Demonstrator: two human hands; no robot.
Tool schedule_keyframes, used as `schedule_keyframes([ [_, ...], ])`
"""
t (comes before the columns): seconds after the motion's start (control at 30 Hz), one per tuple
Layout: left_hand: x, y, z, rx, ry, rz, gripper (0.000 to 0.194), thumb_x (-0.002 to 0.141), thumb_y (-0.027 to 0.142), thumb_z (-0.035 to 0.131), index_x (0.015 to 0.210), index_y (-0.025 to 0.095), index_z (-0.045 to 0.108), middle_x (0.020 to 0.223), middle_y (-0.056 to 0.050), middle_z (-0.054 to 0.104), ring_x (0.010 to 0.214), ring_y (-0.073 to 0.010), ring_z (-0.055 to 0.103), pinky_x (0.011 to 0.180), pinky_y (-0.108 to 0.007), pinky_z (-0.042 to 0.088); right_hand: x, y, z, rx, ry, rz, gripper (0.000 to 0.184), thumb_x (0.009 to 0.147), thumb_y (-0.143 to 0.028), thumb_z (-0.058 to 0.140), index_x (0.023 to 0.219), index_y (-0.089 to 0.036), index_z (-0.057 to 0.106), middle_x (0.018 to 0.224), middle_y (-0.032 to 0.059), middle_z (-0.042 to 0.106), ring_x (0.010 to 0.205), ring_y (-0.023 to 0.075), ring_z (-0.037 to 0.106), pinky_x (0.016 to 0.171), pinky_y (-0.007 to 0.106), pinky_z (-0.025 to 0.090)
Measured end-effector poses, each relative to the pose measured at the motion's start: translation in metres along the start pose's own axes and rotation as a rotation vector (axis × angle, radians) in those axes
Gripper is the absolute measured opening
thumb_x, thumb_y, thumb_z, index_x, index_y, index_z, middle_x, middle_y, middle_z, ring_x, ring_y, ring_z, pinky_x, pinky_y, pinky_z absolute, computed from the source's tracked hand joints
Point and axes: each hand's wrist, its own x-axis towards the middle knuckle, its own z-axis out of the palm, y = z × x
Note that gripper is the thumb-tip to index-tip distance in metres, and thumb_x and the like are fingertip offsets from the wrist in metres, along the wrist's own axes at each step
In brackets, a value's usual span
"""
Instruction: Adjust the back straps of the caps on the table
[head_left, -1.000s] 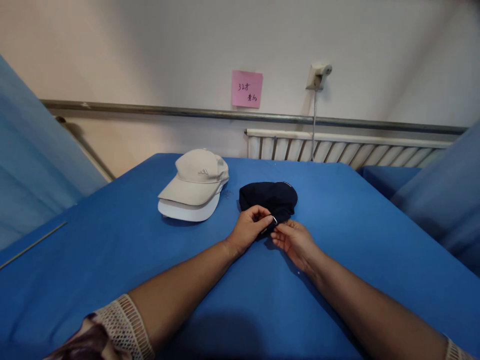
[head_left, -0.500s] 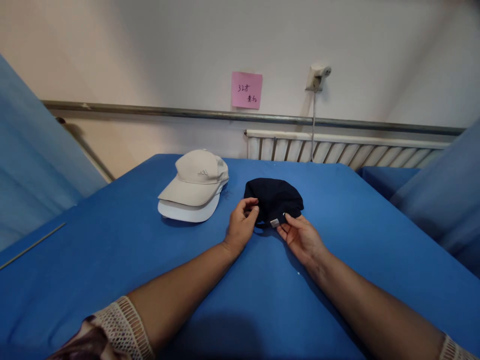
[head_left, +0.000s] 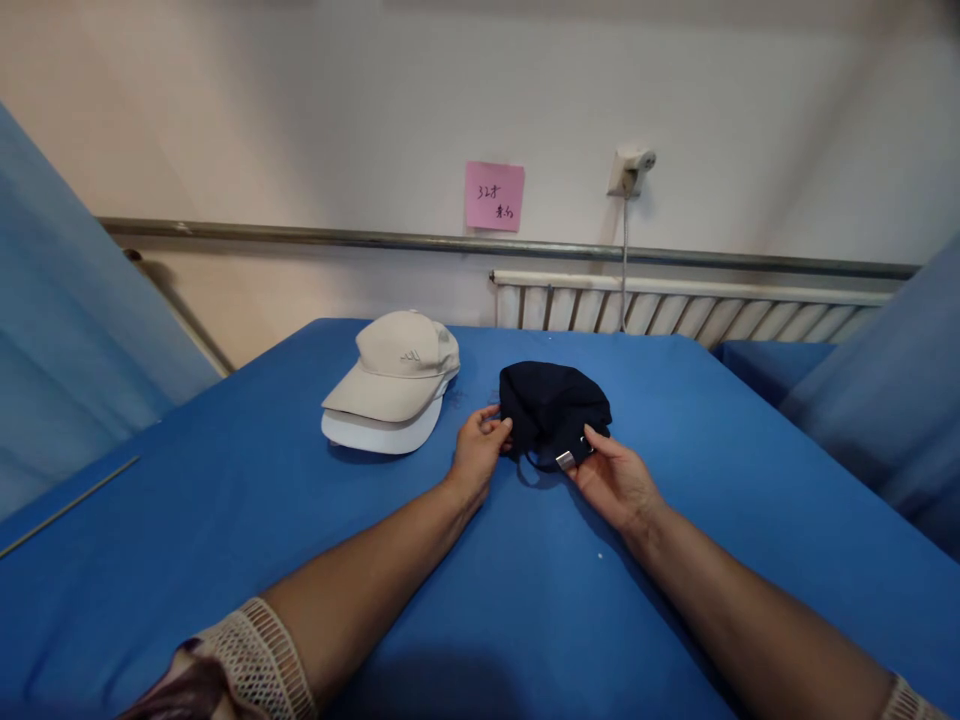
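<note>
A dark navy cap (head_left: 555, 400) lies on the blue-covered table with its back strap towards me; its brim is out of sight. My left hand (head_left: 480, 450) pinches the cap's left edge between thumb and fingers. At the right rear edge, beside the silver buckle (head_left: 566, 460), my right hand (head_left: 613, 480) grips the cap with the thumb on top. The loose strap (head_left: 531, 474) hangs in a small loop between both hands. To the left, a beige cap (head_left: 397, 360) with a small logo sits stacked on a white cap (head_left: 386, 432).
The blue table cover (head_left: 465, 620) spreads all round the caps. Behind stand a wall rail (head_left: 360, 238), a white radiator (head_left: 585, 305) and a socket with a plug (head_left: 630, 175). A pink note (head_left: 495, 196) is on the wall. Blue curtains (head_left: 82, 320) hang at both sides.
The navy cap's rear edge has been drawn slightly apart, its strap now sagging in a looser loop. My right hand has shifted slightly right and nearer me. The view tilted up a little.
</note>
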Motion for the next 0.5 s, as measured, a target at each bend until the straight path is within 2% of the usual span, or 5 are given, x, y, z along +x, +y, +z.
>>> schedule_keyframes([
  [0.1,0.004,0.002,-0.004,-0.095,0.035,-0.047,0.041,0.070,0.027,0.075,0.105,0.016,0.056,0.071,0.001,0.062,0.062,-0.0109,0.058,0.063,-0.024,0.047,-0.004,-0.005,0.002,0.022,-0.089,0.024,0.017,0.073,-0.017,0.063,0.088,-0.023,0.069,0.096,0.0037,0.074,0.098,0.0218,0.067,0.087,0.039,0.054],
  [0.2,0.007,0.005,-0.007,-0.202,0.030,-0.127,0.026,0.073,0.018,0.070,0.097,0.017,0.059,0.076,-0.001,0.063,0.064,-0.0107,0.059,0.064,-0.025,0.048,-0.005,-0.008,0.002,0.039,-0.100,0.022,0.023,0.071,-0.017,0.058,0.090,-0.024,0.069,0.098,0.0038,0.074,0.101,0.0237,0.067,0.087,0.044,0.054],
  [0.3,0.009,0.007,-0.008,-0.261,0.016,-0.181,0.016,0.075,0.013,0.065,0.090,0.016,0.061,0.078,-0.002,0.064,0.064,-0.0109,0.060,0.065,-0.025,0.049,-0.004,-0.008,0.000,0.050,-0.071,0.048,0.025,0.069,-0.017,0.057,0.090,-0.024,0.069,0.096,0.0038,0.075,0.097,0.0241,0.068,0.085,0.044,0.054],
  [0.4,0.010,0.009,-0.007,-0.269,0.014,-0.185,0.013,0.075,0.013,0.063,0.088,0.016,0.061,0.076,-0.002,0.064,0.064,-0.0114,0.060,0.064,-0.025,0.049,0.000,-0.005,-0.004,0.063,0.001,0.099,0.019,0.072,-0.018,0.060,0.088,-0.023,0.069,0.087,0.0031,0.075,0.084,0.0209,0.069,0.081,0.040,0.056],
  [0.5,0.010,0.010,-0.007,-0.269,0.022,-0.174,0.013,0.075,0.012,0.062,0.087,0.016,0.062,0.074,-0.002,0.064,0.064,-0.0114,0.060,0.063,-0.024,0.048,0.004,-0.006,-0.008,0.071,0.087,0.090,0.017,0.080,-0.033,0.064,0.092,-0.023,0.069,0.086,0.0034,0.075,0.080,0.0194,0.070,0.077,0.036,0.057],
])
